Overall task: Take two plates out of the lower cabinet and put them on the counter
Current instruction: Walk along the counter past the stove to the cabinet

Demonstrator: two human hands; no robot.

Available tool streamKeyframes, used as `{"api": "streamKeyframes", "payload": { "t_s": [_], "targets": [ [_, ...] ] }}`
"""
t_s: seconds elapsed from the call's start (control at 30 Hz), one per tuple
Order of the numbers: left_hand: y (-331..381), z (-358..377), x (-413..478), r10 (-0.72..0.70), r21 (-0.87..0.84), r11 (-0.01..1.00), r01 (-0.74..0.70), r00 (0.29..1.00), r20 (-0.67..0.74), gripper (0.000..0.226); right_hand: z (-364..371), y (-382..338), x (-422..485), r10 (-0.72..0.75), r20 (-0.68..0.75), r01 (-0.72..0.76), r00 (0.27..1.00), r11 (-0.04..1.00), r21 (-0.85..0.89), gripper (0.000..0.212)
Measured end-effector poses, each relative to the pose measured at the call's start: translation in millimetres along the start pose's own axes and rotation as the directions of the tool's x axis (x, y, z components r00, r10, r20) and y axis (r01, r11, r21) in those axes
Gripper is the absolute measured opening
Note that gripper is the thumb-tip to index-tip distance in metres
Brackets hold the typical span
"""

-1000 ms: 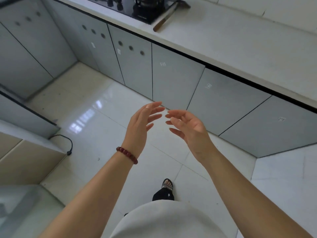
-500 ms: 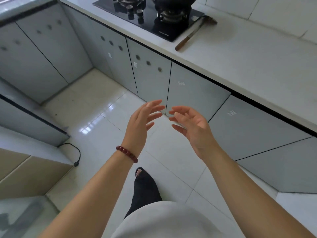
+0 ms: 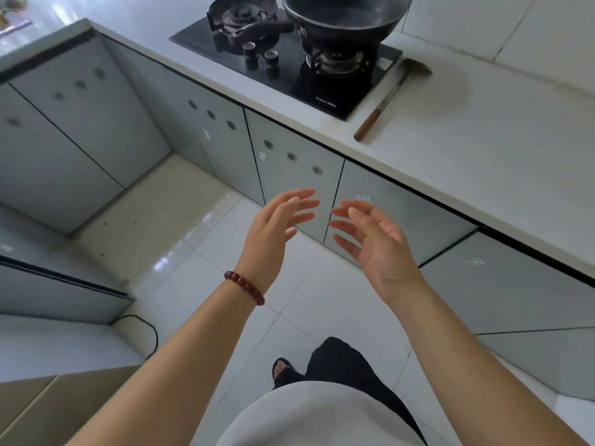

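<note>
Pale white counter (image 3: pixel 483 175) running diagonally across the right, bare toward the near end. Below it, grey lower cabinet (image 3: pixel 380 217) doors, all shut, flat-fronted, some with three round holes; plates out of sight. Glossy white floor tiles (image 3: pixel 180 252) underneath. Black hob (image 3: pixel 289 69) on the counter, carrying a dark wok (image 3: pixel 344 14). Wooden-handled cleaver (image 3: pixel 386 104) lying just beside the hob. Left hand (image 3: pixel 273 233) and right hand (image 3: pixel 376 249) raised before the doors, fingers spread, palms facing, both empty. Red bead bracelet (image 3: pixel 244 286) on the left wrist.
</note>
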State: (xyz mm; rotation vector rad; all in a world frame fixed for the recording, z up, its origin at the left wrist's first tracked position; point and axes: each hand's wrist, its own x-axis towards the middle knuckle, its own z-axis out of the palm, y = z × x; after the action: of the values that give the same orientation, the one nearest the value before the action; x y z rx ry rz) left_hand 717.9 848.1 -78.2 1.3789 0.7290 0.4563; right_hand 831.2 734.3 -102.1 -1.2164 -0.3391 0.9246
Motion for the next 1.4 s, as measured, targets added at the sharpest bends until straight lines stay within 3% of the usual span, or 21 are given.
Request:
{"api": "streamKeyframes", "payload": {
  "t_s": [0.43, 0.73, 0.97, 1.2, 1.4],
  "targets": [
    [30, 13, 160, -0.013, 0.084, 0.996, 0.006, 0.996, 0.085, 0.025, -7, -34, 155, -0.025, -0.069, 0.023, 0.997, 0.999, -0.033, 0.014],
    [39, 22, 247, -0.042, 0.111, 0.994, 0.018, 0.977, 0.209, 0.025, -28, -46, 217, -0.070, -0.270, 0.068, 0.960, 0.998, -0.014, 0.012],
    [42, 19, 308, -0.101, 0.148, 0.988, 0.043, 0.904, 0.416, 0.028, -19, -37, 246, -0.062, -0.520, 0.094, 0.852, 0.995, 0.034, 0.012],
    [20, 4, 356, -0.153, 0.185, 0.982, 0.047, 0.775, 0.613, 0.022, 1, -1, 263, -0.048, -0.722, 0.194, 0.691, 0.974, 0.121, 0.016],
    [-13, 1, 374, -0.151, 0.199, 0.980, 0.029, 0.757, 0.636, 0.018, -12, 23, 275, -0.046, -0.789, 0.258, 0.612, 0.955, 0.144, 0.021]
  ]
}}
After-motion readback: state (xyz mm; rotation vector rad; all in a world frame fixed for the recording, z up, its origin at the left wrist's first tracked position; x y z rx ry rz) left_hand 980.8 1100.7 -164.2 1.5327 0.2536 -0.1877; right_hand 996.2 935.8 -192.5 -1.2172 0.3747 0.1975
